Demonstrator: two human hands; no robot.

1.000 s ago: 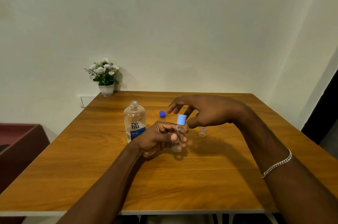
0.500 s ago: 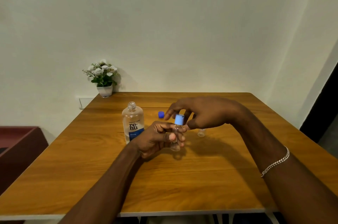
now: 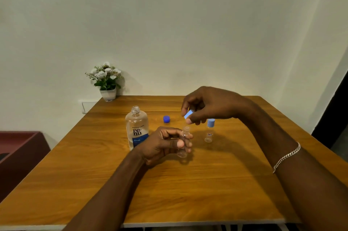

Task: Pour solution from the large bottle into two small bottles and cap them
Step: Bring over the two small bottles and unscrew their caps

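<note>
**Step in hand: cap handling on the first small bottle.**

The left hand (image 3: 162, 146) is gripping the small bottle (image 3: 183, 144), with fingers and thumb curled round its body. It is holding the bottle upright just to the right of the large bottle (image 3: 137, 131). Whether the base is touching the table (image 3: 188, 193) cannot be confirmed.

The right hand (image 3: 209, 106) is pinching the light blue cap (image 3: 188, 114) between thumb and fingertips. The cap is sitting tilted, just above the open neck and apart from it.

The large bottle is standing upright and uncapped. Its dark blue cap (image 3: 166, 119) is lying to the right of it and slightly behind. The second small bottle (image 3: 208, 134) is standing capped, further right of the large bottle, beyond the held one.

The fill level in either small bottle cannot be read, so this stage is a judgement: pouring is probably not yet done.

**Next move:**
- **If the held bottle is empty:** put the cap down to the right of the large bottle. Free the right hand to lift the large bottle, and aim its mouth at a very narrow neck.
- **If the held bottle is filled:** level the cap, seat it squarely on the thread and twist.
</note>
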